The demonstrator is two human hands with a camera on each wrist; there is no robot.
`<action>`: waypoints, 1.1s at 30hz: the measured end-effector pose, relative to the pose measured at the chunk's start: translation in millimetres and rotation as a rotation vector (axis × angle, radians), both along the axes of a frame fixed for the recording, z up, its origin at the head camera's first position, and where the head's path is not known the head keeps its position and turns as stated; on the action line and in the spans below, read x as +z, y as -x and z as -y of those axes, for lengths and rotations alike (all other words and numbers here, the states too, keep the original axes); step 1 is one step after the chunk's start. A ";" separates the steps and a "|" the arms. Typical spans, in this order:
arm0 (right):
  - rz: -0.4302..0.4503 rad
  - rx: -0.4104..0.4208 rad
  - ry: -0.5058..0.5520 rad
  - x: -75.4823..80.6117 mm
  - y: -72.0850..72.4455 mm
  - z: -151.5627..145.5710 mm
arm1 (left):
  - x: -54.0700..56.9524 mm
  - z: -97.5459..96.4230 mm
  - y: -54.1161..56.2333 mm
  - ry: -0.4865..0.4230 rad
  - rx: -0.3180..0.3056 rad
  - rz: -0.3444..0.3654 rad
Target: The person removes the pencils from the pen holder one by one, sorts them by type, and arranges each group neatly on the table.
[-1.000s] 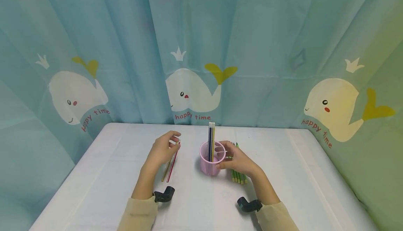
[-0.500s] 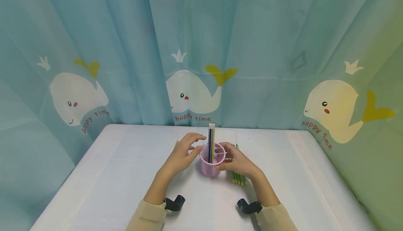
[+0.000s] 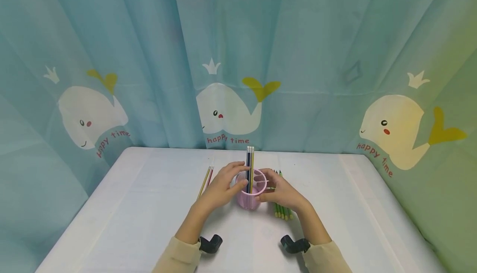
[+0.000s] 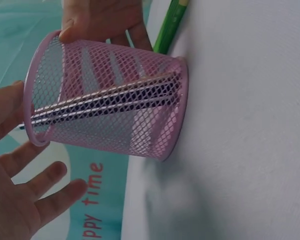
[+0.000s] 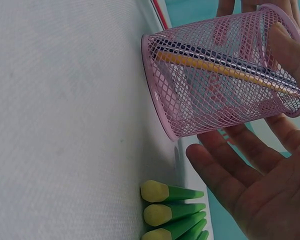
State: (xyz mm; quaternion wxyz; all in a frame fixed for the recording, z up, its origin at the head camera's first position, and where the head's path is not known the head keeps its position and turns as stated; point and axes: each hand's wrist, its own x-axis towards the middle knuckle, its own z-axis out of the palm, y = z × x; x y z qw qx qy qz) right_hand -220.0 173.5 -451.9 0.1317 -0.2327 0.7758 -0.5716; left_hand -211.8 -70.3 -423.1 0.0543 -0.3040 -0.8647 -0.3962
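Observation:
A pink mesh pencil cup point(image 3: 249, 202) stands on the white table, with dark-blue and yellow pencils point(image 3: 250, 161) upright inside it. My right hand point(image 3: 283, 190) holds the cup from the right, thumb on the near side and fingers behind. In the right wrist view that thumb point(image 5: 288, 52) lies across the mesh near the rim. My left hand point(image 3: 223, 185) is at the cup's left rim, thumb and forefinger beside the pencils. Its fingers point(image 4: 60, 202) are spread in the left wrist view; whether they touch the pencils I cannot tell.
To the left lie a gold pencil point(image 3: 203, 182) and a red pencil point(image 3: 210, 176), partly covered by my left hand. Several green pencils point(image 3: 283, 211) lie right of the cup, under my right hand. A whale-print curtain point(image 3: 316, 58) hangs behind the table point(image 3: 141, 207).
My left hand has left the gold and red pencils and moved right to the cup's rim and the upright pencils. The right hand has stayed on the cup.

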 end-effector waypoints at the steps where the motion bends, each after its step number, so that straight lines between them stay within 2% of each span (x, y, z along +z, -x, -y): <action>1: 0.001 0.000 0.000 -0.1 -0.2 -0.1 | -0.2 -0.6 -0.6 0.008 -0.001 0.009; 9: 0.000 -0.007 -0.008 -1.5 -0.1 -0.4 | -1.5 -3.0 -2.3 0.033 -0.006 0.035; 18: 0.002 -0.014 -0.017 -0.5 0.1 0.3 | -3.4 -2.5 0.0 -0.001 0.007 -0.020; 21: 0.002 -0.009 -0.010 -0.8 0.5 0.2 | -4.3 -3.1 0.1 -0.009 0.011 -0.010; 27: -0.005 -0.002 -0.001 -2.3 1.1 -0.8 | -6.6 -5.9 -1.1 0.028 -0.013 0.056; 33: -0.007 0.006 0.012 -2.1 0.8 -0.6 | -5.0 -5.6 -1.8 0.021 0.015 0.026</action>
